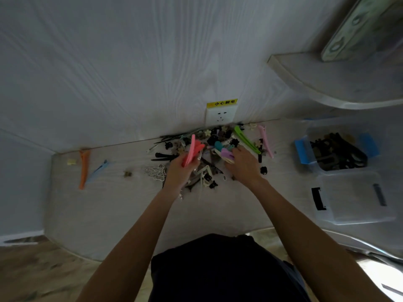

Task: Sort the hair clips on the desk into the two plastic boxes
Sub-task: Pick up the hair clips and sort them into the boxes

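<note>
Hair clips: left hand grips pink ones, right hand pastel ones.

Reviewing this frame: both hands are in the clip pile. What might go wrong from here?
1. The left hand grips several pink clips at once; one may slip out on the way across to the boxes.
2. The right hand holds pastel clips amid the tangled pile, so lifting may drag others along.
3. The orange clip and blue clip lie far left and could be overlooked.
</note>
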A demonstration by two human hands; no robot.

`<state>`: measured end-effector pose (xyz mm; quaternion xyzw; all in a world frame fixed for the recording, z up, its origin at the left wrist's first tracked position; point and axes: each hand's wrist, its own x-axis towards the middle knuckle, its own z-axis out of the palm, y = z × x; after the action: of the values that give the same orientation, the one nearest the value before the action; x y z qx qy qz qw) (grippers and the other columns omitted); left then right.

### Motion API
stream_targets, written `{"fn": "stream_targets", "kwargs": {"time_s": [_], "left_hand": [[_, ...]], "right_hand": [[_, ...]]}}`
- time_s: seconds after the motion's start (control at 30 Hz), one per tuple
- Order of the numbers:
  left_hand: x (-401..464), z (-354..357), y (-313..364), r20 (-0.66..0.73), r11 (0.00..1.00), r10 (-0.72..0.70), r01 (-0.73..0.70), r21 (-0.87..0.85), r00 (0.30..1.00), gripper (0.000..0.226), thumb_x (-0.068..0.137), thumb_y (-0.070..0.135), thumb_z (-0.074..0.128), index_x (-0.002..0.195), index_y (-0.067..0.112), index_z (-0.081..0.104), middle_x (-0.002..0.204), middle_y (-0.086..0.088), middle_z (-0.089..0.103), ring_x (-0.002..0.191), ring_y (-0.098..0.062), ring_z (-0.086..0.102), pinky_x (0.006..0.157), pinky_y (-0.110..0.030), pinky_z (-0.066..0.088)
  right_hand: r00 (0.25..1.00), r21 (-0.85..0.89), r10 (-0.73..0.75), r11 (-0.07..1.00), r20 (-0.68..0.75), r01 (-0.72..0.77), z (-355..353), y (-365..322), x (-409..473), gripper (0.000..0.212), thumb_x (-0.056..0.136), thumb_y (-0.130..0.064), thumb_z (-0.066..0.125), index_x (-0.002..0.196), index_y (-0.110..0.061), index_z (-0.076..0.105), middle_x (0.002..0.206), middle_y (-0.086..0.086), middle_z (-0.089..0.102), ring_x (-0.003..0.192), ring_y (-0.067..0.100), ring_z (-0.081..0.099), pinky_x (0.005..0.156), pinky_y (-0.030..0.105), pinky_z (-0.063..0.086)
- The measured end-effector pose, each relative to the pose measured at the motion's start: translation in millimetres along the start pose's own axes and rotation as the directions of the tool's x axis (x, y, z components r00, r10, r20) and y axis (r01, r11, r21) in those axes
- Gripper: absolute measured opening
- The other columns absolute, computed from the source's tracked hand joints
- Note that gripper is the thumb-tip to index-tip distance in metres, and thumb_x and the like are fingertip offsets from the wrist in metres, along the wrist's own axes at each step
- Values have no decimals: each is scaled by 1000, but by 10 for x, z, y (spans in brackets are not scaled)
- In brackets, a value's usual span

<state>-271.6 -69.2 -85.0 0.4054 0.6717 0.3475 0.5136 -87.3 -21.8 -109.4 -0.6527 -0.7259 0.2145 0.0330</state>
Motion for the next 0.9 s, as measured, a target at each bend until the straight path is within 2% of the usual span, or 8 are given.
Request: {"fn": "stream_targets", "kwargs": {"time_s": [0.13,0.23,0.33,0.47,0.53,0.63,0.77,0.9], "left_hand": [[80,-19,84,-33,999,42,-43,-31,999,19,95,12,49,112,11,58,66,-3,49,51,-3,48,46,-12,40],[100,-47,109,25,982,158,-160,98,987,31,99,16,40,128,15,51,68,-26,37,39,-1,36,41,-11,29],[137,-72,40,65,939,246,-254,231,967,37,101,22,32,134,39,35,57,4,33,39,0,35,41,-11,27],[120,-66,-8,82,951,247,-258,172,966,34,100,24,35,133,32,39,68,3,50,61,-7,53,56,-20,42],[124,10,32,137,950,258,-277,144,957,27,100,23,36,126,28,44,68,3,53,57,-8,52,52,-19,42],[149,226,120,207,868,375,-421,262,903,31,99,30,37,119,11,51,59,5,46,45,-6,43,44,-24,37],[68,731,307,337,710,476,-582,397,812,40,95,36,37,118,7,52,55,7,39,40,-7,40,42,-19,27],[-244,1409,557,425,623,510,-662,418,748,39,93,33,42,122,10,52,59,5,54,45,-4,49,44,-14,33]], "right_hand": [[997,241,71,968,-9,-66,-81,27,5,25,87,-23,59,101,-3,54,88,11,55,80,23,52,66,29,35],[989,577,148,807,6,-125,-183,-39,-5,22,87,-20,61,102,-4,56,81,4,53,72,14,48,60,19,38],[974,737,211,645,79,-200,-243,-55,-7,21,87,-20,61,93,0,60,84,7,56,73,13,50,60,17,40],[958,829,256,502,131,-247,-299,-34,-145,13,94,-16,52,88,-8,60,83,1,62,71,5,55,61,8,45],[949,836,282,478,143,-268,-349,55,-284,15,94,-18,52,87,-7,58,79,4,63,70,13,58,70,19,49],[948,817,304,521,93,-247,-520,300,-593,18,93,-22,54,80,-12,60,73,2,65,66,14,60,73,35,50],[924,715,369,672,-97,-193,-941,820,-1086,22,93,-20,52,73,-15,59,63,-3,60,55,3,56,58,16,44],[894,504,375,838,-247,-212,-1330,1611,-1480,10,90,-17,57,94,-8,54,69,-1,59,57,-4,58,58,8,42]]}}
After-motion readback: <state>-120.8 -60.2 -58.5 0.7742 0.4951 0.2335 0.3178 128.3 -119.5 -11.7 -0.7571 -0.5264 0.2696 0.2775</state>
